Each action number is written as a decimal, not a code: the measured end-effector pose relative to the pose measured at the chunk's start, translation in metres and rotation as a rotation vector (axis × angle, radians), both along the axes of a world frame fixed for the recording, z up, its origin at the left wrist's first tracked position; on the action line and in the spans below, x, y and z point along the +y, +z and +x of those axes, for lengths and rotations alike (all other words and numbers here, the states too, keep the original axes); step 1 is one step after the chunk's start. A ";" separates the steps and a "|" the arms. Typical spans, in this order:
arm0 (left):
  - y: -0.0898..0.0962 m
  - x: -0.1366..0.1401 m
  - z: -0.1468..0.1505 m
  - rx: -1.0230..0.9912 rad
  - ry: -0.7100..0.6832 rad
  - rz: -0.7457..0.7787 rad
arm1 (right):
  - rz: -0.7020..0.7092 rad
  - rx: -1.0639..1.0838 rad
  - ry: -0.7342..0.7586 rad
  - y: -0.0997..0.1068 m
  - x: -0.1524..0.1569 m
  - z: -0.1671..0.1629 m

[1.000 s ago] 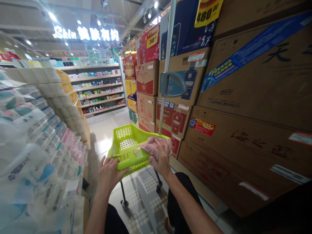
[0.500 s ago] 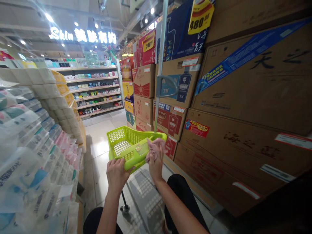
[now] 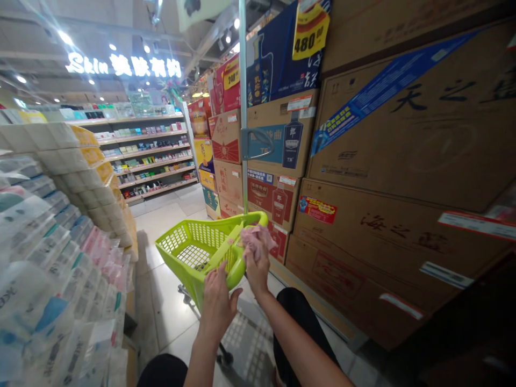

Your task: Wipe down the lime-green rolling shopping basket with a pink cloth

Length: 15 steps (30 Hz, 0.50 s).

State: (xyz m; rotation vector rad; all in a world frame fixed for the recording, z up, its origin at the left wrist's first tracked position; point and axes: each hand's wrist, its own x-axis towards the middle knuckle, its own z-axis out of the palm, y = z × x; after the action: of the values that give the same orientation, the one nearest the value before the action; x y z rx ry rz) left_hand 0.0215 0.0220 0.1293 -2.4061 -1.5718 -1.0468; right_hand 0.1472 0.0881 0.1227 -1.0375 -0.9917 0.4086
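Head view shows pink cloth (image 3: pixel 258 237) bunched in my curled right fingers (image 3: pixel 250 262) against the green cart (image 3: pixel 183 273), my left fingers (image 3: pixel 212 277) loosely spread.

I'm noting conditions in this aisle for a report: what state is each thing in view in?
Cart: standing on its wheels
Cloth: bunched, held at the cart's near edge
Right hand: closed on the cloth
Left hand: fingers at the cart's rim, thumb apart
Sign: lit
Lights: on
Boxes: stacked
Packs: plastic-wrapped, piled
Shelves: stocked
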 end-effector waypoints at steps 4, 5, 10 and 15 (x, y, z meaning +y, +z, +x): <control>-0.019 0.010 -0.011 -0.038 0.002 -0.001 | 0.195 -0.312 0.159 -0.011 -0.035 -0.002; -0.023 0.013 -0.017 -0.041 0.046 -0.006 | 0.224 -0.374 0.212 -0.011 -0.035 0.003; -0.033 0.020 -0.030 -0.139 0.045 -0.024 | 0.178 -0.509 0.204 0.004 -0.004 0.022; -0.029 0.021 -0.032 -0.229 -0.016 -0.091 | 0.308 -0.750 0.433 0.021 -0.017 0.009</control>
State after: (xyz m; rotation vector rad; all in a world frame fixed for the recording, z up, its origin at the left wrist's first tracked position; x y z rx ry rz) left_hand -0.0101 0.0427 0.1003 -2.4336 -1.7068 -1.3229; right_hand 0.1566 0.0707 0.1435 -0.6861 -1.9036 0.1965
